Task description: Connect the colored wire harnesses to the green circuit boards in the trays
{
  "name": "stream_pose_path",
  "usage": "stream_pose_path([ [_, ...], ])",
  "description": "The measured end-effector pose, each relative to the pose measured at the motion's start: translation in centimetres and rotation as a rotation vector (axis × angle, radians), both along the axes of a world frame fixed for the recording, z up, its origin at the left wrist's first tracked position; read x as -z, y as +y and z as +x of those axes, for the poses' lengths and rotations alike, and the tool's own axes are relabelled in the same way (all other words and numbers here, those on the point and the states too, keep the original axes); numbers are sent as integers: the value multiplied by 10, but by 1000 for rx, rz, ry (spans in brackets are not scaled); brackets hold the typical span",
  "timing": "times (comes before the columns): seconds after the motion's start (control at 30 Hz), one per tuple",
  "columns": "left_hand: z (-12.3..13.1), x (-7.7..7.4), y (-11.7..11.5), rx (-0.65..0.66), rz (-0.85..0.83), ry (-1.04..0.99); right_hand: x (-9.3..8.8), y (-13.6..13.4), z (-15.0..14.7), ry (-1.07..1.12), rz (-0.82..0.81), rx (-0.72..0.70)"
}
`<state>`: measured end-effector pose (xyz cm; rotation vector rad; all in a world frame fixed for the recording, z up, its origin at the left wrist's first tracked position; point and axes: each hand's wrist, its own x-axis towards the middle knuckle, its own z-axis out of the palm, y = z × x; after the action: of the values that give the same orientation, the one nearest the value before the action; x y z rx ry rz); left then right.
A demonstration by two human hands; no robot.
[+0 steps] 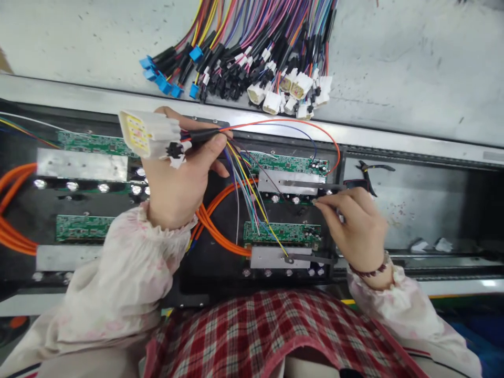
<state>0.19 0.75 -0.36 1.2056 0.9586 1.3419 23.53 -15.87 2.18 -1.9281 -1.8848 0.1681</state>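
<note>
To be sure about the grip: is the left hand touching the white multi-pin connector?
Touching. The head view shows the left hand holding the white multi-pin connector, with its thumb pressed against the connector's body and no gap between them.

**No readable text in view**
The print on your green circuit boards (pixel 94 143), centre left of the frame, is too small to read.

Multicoloured wire harnesses (pixel 252 26) run off the top edge above the black metal electronics panel (pixel 205 283), and thick orange cables (pixel 11 231) leave by the left edge. The left hand (pixel 177 178) and a white plastic multi-pin connector (pixel 147 134) hide one end of a green circuit board (pixel 90 143); whatever the right fingertips (pixel 317 203) pinch is too small to tell.
</note>
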Motion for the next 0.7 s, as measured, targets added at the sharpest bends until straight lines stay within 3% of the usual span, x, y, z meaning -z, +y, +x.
stream_pose_path([
  [0.2,1,-3,-3,5,-44,-2,-8,5,0,-21,-53,25],
  [0.33,3,-7,-4,15,-95,-25,-18,37,-34,-6,-15,-14],
  [0.43,3,-7,-5,19,-116,8,-19,62,-52,-40,-102,-119],
  [0.53,1,-4,-5,5,-84,37,-19,63,-43,-13,-153,-143],
  [0.7,2,0,-4,-20,-90,66,-25,53,-10,-57,-31,58],
])
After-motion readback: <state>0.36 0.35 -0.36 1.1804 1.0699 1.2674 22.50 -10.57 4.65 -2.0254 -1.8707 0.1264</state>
